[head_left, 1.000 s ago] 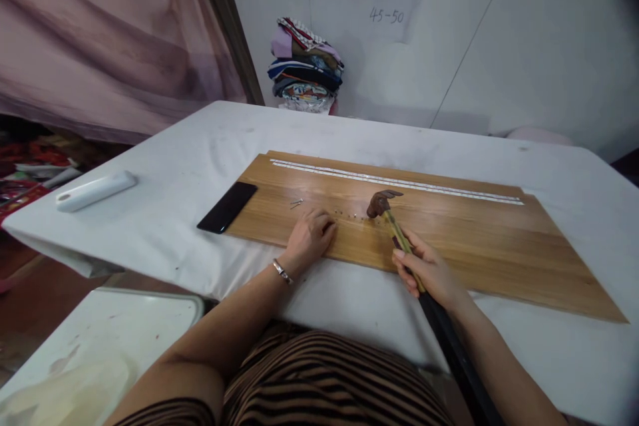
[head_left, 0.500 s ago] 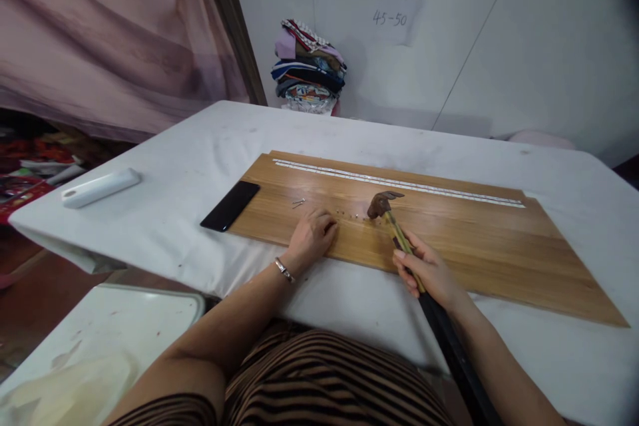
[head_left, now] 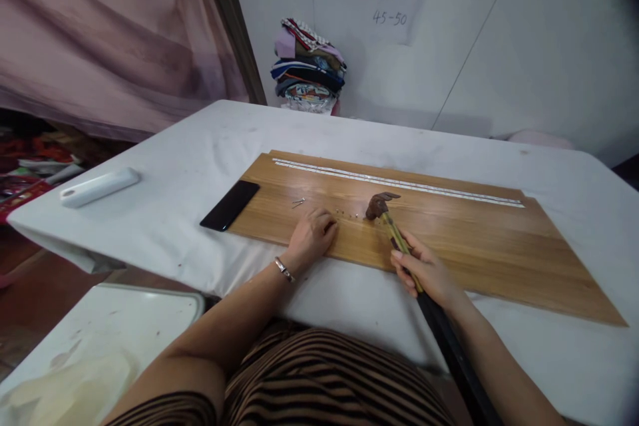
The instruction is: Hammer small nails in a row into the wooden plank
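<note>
My right hand (head_left: 424,265) is wrapped round the handle of a claw hammer (head_left: 392,231). Its rusty head is low over the wooden board (head_left: 474,239), beside a short row of small nail heads (head_left: 350,215); whether it touches one I cannot tell. To the left of that row, my left hand (head_left: 313,233) rests on the board with its fingers curled in, and whatever they may hold is hidden. Just beyond the left hand lie a few loose nails (head_left: 299,202).
Two white measuring strips (head_left: 399,183) run along the board's far side. A black phone (head_left: 230,206) overlaps its left end. A white handle-like object (head_left: 100,187) lies on the white-covered table (head_left: 180,153). A white stool (head_left: 134,313) stands below left, and folded clothes (head_left: 308,70) are stacked behind.
The hammer and my right hand have shifted very slightly to the left. My left hand and the loose nails stay where they were.
</note>
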Action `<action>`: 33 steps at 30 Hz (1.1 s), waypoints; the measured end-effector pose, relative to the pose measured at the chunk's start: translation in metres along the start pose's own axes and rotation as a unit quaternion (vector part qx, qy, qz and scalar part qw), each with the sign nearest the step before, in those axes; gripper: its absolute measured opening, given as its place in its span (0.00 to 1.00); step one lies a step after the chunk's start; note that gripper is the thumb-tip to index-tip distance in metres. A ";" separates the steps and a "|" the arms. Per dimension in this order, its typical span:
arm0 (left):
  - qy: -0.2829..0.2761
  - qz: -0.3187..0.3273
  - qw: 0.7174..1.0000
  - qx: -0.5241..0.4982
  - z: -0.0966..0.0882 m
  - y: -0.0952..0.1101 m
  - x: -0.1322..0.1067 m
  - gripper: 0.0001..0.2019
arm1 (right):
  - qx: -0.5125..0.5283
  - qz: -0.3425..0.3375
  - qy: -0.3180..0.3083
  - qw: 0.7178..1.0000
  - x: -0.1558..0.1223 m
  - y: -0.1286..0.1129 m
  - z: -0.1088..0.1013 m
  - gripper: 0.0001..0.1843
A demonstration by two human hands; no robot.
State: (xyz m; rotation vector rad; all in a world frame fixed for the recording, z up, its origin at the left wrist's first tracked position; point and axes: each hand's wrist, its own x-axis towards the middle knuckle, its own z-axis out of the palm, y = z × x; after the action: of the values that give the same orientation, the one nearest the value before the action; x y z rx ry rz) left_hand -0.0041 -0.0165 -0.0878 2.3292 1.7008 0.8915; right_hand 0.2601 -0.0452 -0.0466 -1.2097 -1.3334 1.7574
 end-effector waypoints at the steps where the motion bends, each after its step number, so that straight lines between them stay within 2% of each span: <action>1: -0.001 0.000 1.000 0.001 0.000 0.000 0.000 0.07 | 0.002 0.000 -0.002 1.000 0.000 0.000 0.000 0.40; 14: 0.002 -0.003 1.000 -0.003 0.000 0.001 0.000 0.06 | 0.015 -0.012 0.004 1.000 -0.002 -0.002 -0.002 0.37; 33: 0.005 -0.004 1.000 -0.007 -0.001 0.002 0.001 0.07 | 0.010 -0.013 0.009 1.000 -0.002 -0.001 -0.002 0.37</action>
State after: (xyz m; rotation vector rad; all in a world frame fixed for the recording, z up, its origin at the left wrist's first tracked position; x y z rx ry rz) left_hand -0.0028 -0.0169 -0.0861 2.3126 1.7005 0.9106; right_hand 0.2624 -0.0458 -0.0451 -1.1902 -1.3131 1.7322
